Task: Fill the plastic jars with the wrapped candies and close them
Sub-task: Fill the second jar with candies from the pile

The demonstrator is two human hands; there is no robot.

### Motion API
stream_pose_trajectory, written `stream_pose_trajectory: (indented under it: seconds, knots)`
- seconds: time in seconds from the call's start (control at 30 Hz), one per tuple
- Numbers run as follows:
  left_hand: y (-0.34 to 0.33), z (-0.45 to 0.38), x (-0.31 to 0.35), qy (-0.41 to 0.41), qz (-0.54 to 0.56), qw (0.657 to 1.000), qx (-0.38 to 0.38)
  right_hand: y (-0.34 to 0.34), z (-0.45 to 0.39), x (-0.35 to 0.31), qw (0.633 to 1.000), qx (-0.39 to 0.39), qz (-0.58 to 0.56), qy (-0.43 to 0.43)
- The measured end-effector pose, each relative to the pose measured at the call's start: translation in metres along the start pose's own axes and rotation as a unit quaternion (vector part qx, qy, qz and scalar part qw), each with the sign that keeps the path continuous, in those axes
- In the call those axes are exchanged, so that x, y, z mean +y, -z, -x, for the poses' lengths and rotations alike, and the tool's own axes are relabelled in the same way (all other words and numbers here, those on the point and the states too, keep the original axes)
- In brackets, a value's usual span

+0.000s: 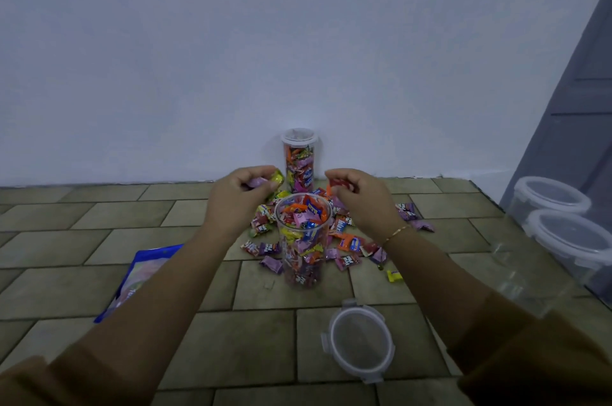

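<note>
An open clear plastic jar [303,241] stands on the tiled floor, filled nearly to the rim with wrapped candies. My left hand [240,198] hovers just left of its mouth and grips pink and yellow wrapped candies [265,181]. Right of the mouth, my right hand [359,198] pinches a red candy [338,182]. Loose wrapped candies [347,241] lie scattered around the jar. Behind it, a second jar [299,162] full of candies stands by the wall with its lid on. A loose clear lid [359,341] lies on the floor in front.
A blue candy bag [139,276] lies on the floor under my left forearm. Two clear lidded jars [563,223] stand at the right, next to a grey door. A white wall rises close behind the jars.
</note>
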State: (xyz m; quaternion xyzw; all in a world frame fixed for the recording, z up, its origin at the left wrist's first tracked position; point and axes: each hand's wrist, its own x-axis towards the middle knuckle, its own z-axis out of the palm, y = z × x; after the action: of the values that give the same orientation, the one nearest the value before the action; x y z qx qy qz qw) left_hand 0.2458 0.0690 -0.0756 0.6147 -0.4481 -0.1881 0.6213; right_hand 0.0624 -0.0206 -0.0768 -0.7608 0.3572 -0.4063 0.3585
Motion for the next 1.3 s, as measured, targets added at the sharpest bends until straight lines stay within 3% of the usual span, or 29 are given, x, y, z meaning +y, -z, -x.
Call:
stream_pose_trajectory:
  seconds: [0.2, 0.37, 0.53, 0.67, 0.87, 1.03, 1.3]
  knots:
    - [-0.021, 0.006, 0.007, -0.022, 0.043, 0.994, -0.096, -0.016, 0.005, -0.015, 0.999, -0.019, -0.007, 0.029]
    - [-0.027, 0.007, 0.0, -0.043, 0.019, 0.992, -0.113, -0.026, 0.01, -0.009, 0.999, -0.002, -0.021, 0.037]
    - [-0.029, 0.01, -0.009, -0.039, -0.068, 0.987, -0.141, -0.031, 0.018, -0.003, 0.999, -0.012, 0.013, 0.05]
    - [-0.029, 0.014, -0.013, -0.101, -0.202, 0.963, -0.146, -0.034, 0.019, 0.001, 0.995, -0.047, 0.041, 0.078]
    - [-0.023, 0.014, -0.015, -0.128, -0.223, 0.949, -0.18, -0.027, 0.023, -0.004, 0.99, -0.127, 0.008, 0.064]
    - [-0.023, 0.017, -0.017, -0.158, -0.244, 0.942, -0.165, -0.023, 0.027, -0.007, 0.99, -0.134, -0.005, 0.045]
    - [-0.021, 0.023, -0.003, -0.173, -0.178, 0.963, -0.104, -0.023, 0.026, -0.003, 0.994, -0.108, -0.008, 0.032]
